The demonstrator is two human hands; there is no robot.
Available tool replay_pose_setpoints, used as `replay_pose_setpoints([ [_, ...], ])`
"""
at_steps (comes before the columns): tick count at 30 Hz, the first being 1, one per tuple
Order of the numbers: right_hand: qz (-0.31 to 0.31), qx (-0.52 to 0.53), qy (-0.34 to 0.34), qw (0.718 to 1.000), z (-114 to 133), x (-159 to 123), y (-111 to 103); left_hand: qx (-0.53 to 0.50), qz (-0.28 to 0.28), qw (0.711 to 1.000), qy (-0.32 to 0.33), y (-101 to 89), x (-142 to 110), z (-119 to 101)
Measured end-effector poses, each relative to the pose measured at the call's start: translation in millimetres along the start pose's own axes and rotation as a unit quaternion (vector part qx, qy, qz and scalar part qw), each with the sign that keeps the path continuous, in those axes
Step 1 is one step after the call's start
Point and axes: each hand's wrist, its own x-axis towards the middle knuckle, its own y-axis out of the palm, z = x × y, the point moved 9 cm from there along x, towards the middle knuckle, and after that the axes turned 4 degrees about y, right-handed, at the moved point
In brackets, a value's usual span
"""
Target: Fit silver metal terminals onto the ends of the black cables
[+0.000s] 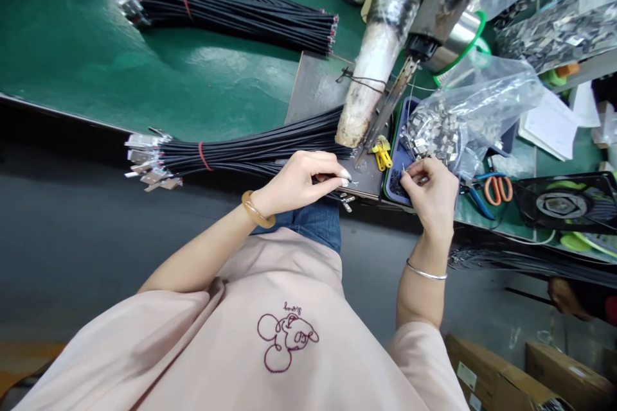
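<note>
My left hand (308, 183) is closed in a pinch, with thin bare wire ends (354, 182) sticking out past the fingertips; the rest of that cable is hidden by the hand. Behind it lies a bundle of black cables (250, 153), tied with a red band, with metal connectors (152, 157) at its left end. My right hand (430, 192) pinches at the near edge of a purple tray (389, 185). What its fingertips hold is too small to make out. Inside the tray are tiny black pieces (397, 183) and a heap of metal connector shells (434, 135).
A soldering iron (393, 99) points down beside a white-tipped wrapped tube (359, 103). Yellow snips (382, 153) lie by the tray. Orange-handled scissors (499, 189), a solder spool (457, 42) and a fan (563, 204) sit rightward. More tied cables (236, 9) lie at the back.
</note>
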Motion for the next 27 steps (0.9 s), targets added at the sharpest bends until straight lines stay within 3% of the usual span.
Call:
replay_pose_setpoints([
  [4, -0.066, 0.031, -0.003, 0.997, 11, -10, -11, 0.032, -0.016, 0.999, -0.012, -2.0, 0, -1],
  [9, -0.159, 0.151, -0.02, 0.975, 39, -37, -22, 0.057, -0.071, 0.995, 0.038, -7.4, -6, -15],
  [13, -0.205, 0.186, -0.083, 0.957, 67, -58, -19, 0.159, -0.189, 0.969, 0.016, -45.0, -20, -27],
  [15, -0.208, 0.187, -0.118, 0.953, 77, -63, -14, 0.255, -0.213, 0.943, -0.02, -65.2, -28, -29],
  [18, -0.185, 0.205, -0.138, 0.951, 82, -63, -2, 0.365, -0.167, 0.91, -0.106, -83.7, -36, -13],
  [22, -0.138, 0.229, -0.145, 0.953, 85, -59, 13, 0.402, -0.096, 0.891, -0.186, -90.6, -40, 17],
  [27, -0.106, 0.228, -0.15, 0.956, 88, -61, 22, 0.418, -0.053, 0.89, -0.173, -93.7, -23, 20],
])
